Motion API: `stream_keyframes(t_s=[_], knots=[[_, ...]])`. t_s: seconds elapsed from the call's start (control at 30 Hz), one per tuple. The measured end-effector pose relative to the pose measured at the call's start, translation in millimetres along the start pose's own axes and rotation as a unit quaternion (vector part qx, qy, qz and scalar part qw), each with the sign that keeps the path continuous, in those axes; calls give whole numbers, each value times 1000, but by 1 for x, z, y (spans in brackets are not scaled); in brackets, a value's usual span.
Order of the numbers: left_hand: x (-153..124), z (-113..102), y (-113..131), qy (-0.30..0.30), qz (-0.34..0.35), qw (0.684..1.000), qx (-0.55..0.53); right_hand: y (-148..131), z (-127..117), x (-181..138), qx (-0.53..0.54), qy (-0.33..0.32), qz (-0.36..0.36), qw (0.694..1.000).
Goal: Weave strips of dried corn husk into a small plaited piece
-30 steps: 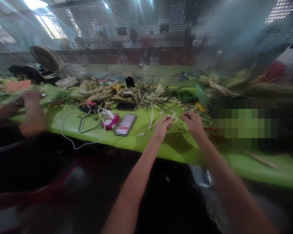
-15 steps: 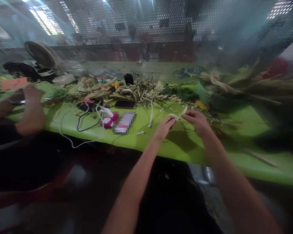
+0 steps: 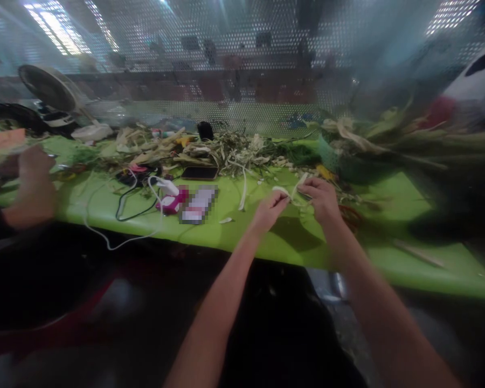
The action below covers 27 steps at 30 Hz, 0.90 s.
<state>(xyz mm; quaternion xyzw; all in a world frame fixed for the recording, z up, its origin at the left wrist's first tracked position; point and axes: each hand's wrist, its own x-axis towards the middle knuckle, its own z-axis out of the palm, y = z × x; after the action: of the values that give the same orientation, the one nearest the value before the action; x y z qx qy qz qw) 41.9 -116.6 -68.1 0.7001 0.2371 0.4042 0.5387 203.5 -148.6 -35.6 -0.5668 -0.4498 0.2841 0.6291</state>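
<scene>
Both my hands are raised a little above a bright green table. My left hand pinches one end of a pale leaf strip. My right hand is closed on the other end, close beside the left. The strip bends between the two hands. A heap of cut pale and green leaf strips lies just beyond them on the table.
A dark phone, a pink device with a white cable and a black cable lie left of my hands. Another person's hand works at the far left. A perforated screen stands behind the table. Long leaves pile up at right.
My hands have stayed together on the strip and turned it slightly, its ends now sticking up between them. The view has drifted, so everything sits a little further left.
</scene>
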Motion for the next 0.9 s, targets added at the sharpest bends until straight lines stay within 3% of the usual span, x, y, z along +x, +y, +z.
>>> stream_keyframes(t_s=[0.13,0.2,0.3,0.4,0.5,0.57,0.9], knots=[[0,1,-1,13,-15,999,-30,4,-3,0,-60,-13,-25,998],[1,1,-2,26,-23,999,-24,4,-6,0,-126,7,-82,989],[2,1,-5,50,-20,999,9,3,-10,0,-229,91,-208,947],[2,3,-6,55,-9,998,36,3,-10,0,-300,59,-286,908],[1,5,-6,46,13,996,69,5,-7,-1,-327,-32,-297,897],[1,6,-7,38,22,996,80,6,-4,-1,-313,-54,-290,903],[5,4,-14,-22,-44,999,10,4,6,-9,-262,-24,-265,928]])
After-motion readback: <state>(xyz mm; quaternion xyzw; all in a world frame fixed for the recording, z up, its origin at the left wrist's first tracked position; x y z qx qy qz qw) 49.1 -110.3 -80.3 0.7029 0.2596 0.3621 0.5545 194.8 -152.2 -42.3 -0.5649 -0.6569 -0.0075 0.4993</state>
